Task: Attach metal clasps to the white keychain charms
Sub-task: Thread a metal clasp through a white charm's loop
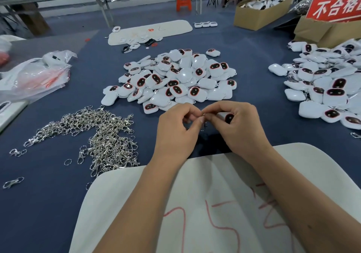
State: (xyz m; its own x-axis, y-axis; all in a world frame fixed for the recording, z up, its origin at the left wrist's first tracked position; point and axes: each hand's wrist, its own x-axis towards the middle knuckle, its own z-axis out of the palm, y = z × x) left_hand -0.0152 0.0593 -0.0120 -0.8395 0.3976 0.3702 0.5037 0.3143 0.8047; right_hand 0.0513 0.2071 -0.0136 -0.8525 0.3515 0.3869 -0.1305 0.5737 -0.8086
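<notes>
Both hands meet above the blue table. My right hand (237, 126) grips a white charm (226, 116) with a dark red-rimmed oval face. My left hand (176, 129) pinches a small metal clasp (203, 118) against the charm's edge, and my fingers mostly hide the clasp. A heap of loose white charms (173, 78) lies just beyond my hands. Silver metal clasps (101, 133) lie in a pile to my left. A second pile of white charms (328, 84) lies at the right, with bits of metal showing among them.
A white foam pad (125, 198) with red marks lies under my forearms at the near edge. A clear plastic bag (37, 72) sits far left. Cardboard boxes (259, 12) and a red sign (336, 4) stand at the back right. Another white pad (172, 28) lies beyond the middle heap.
</notes>
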